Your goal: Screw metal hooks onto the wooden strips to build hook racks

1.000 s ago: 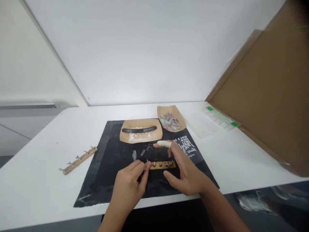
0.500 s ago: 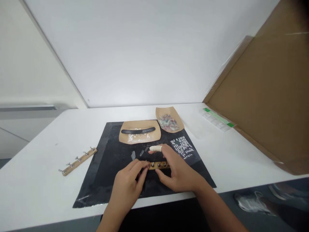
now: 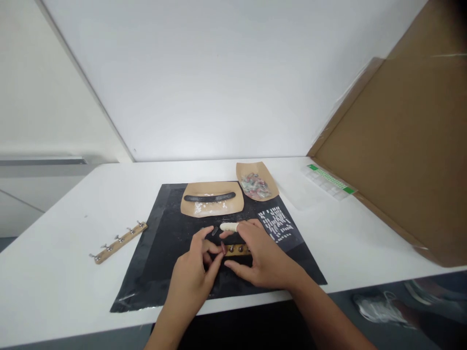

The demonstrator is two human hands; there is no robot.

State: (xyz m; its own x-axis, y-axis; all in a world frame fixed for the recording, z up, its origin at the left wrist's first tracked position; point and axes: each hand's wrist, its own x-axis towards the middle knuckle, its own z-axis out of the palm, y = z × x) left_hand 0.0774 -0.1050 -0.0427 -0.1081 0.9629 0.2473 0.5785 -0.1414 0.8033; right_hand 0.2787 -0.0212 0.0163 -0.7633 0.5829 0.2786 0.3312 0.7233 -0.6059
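Note:
A small wooden strip with metal pegs [image 3: 241,249] lies on the black mat [image 3: 160,272] in front of me. At its left end my left hand [image 3: 197,265] pinches a small mauve false nail [image 3: 224,248] between thumb and fingertips. My right hand [image 3: 262,253] arches over the strip's right part, thumb and fingers apart, and hides its right end. One of its fingers wears a white finger cover [image 3: 229,227]. Just beyond the hands lies a clear nail tip [image 3: 215,231].
A nail file [image 3: 209,198] and white bits rest in a brown paper tray [image 3: 186,206]. Another paper tray [image 3: 270,180] holds wrapped colourful pieces. White tabs cover a sheet [image 3: 299,241] at right. A second pegged strip [image 3: 118,243] lies left. A cardboard panel [image 3: 401,160] stands right.
My left index finger has lifted and stretched forward, showing the mauve nail in the pinch. My right hand has shifted slightly left over the strip.

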